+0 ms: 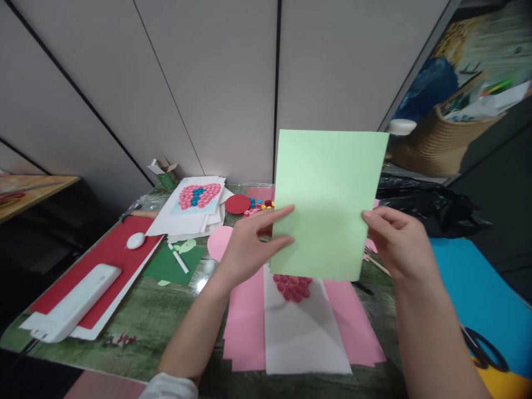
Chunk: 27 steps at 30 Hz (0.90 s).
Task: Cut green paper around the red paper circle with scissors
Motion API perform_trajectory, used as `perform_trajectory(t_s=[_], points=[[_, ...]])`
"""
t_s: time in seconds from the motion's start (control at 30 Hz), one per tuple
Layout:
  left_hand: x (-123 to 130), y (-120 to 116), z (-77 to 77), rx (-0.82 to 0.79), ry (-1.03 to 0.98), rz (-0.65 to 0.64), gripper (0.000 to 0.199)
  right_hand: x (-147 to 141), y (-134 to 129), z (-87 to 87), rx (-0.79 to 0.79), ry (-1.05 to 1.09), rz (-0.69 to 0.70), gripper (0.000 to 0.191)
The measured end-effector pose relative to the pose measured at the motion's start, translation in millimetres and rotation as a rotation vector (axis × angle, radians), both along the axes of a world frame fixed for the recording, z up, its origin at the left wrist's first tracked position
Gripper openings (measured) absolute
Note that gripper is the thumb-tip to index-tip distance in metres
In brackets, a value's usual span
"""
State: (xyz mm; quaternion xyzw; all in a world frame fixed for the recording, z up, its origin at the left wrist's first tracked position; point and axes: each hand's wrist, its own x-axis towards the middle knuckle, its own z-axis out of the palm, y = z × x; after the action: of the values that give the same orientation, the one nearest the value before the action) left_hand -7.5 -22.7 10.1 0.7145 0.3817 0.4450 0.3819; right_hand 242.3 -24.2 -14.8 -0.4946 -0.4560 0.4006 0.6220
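- Green sheet (328, 177): upright above the surface (153, 338), over the far part of the white paper (301, 341).
- Right hand (401, 241): grip pinching its right edge.
- Left hand (245, 244): thumb and finger spread across its left edge; can't tell whether they clamp.
- Step, apparently: holding the sheet up; moving it calls for supporting both edges.
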Motion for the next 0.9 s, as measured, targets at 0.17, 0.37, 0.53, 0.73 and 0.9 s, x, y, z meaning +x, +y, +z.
perform_trajectory(t_s=[0.17,0.37,0.53,0.73,0.9], points=[[0.8,-1.5,0.7,0.025,0.021,0.017,0.046,0.7,0.2,-2.5,0.023,-0.008,-0.058,0.011],[-0.3,-1.8,1.1,0.034,0.019,0.043,0.046,2.3,1.5,-1.5,-0.023,-0.041,0.065,0.009],[0.4,-1.3,0.6,0.007,0.015,0.039,0.047,3.3,1.9,-2.6,-0.007,-0.026,0.063,0.009],[1.2,-1.2,1.0,-0.016,-0.002,0.041,0.047,2.1,2.9,-6.0,-0.016,-0.004,0.063,0.010],[0.0,-0.5,1.1,-0.049,-0.002,0.073,0.048,2.4,4.1,-5.9,-0.037,-0.014,0.128,0.011]])
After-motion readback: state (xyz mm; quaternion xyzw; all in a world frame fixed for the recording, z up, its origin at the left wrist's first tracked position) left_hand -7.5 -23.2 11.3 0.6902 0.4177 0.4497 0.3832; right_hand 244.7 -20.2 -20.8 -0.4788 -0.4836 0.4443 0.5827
